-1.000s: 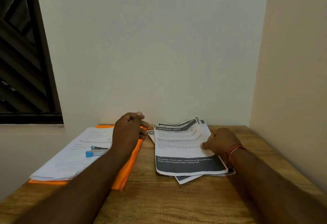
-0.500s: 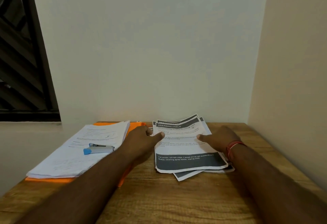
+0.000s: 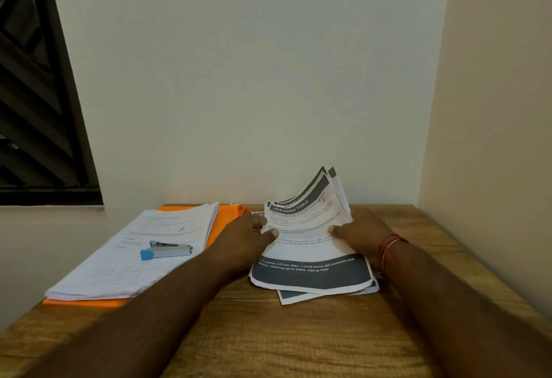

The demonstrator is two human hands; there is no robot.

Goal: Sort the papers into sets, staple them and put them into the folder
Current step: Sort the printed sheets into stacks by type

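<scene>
A loose stack of printed papers (image 3: 307,252) with dark header bands lies right of centre on the wooden table; its far end is lifted and curled upward. My left hand (image 3: 248,237) pinches the stack's left edge with the thumb on top. My right hand (image 3: 358,235) grips the right edge, thumb on the top sheet. To the left, a thick pile of white papers (image 3: 128,261) rests on an orange folder (image 3: 222,222). A blue and silver stapler (image 3: 167,249) lies on that white pile.
The wooden table (image 3: 283,335) sits in a corner, with walls close behind and to the right. A dark louvred window (image 3: 33,93) is at the upper left. One sheet (image 3: 295,295) sticks out askew under the stack's near edge.
My left hand left the orange folder and took the left edge of the printed stack. Both hands have lifted the stack's far end, which now curls up off the table.
</scene>
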